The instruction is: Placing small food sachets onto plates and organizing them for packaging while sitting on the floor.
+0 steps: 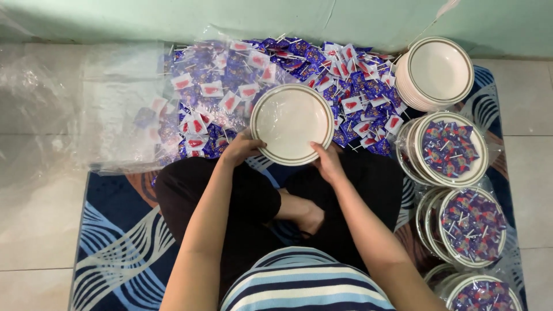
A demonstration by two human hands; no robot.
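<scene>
I sit cross-legged on a patterned rug and hold an empty white plate (291, 122) with a brown rim in front of me. My left hand (241, 147) grips its near left edge. My right hand (328, 162) grips its near right edge. The plate hovers over a heap of small wrapped lollipops (230, 86) in blue and white-red wrappers, spread on clear plastic sheeting.
A stack of empty white plates (438, 72) stands at the back right. Below it, along the right side, are plates filled with lollipops (450, 148) and wrapped in clear film (472, 226). Loose plastic sheeting (86, 103) covers the tiled floor at left. A green wall runs behind.
</scene>
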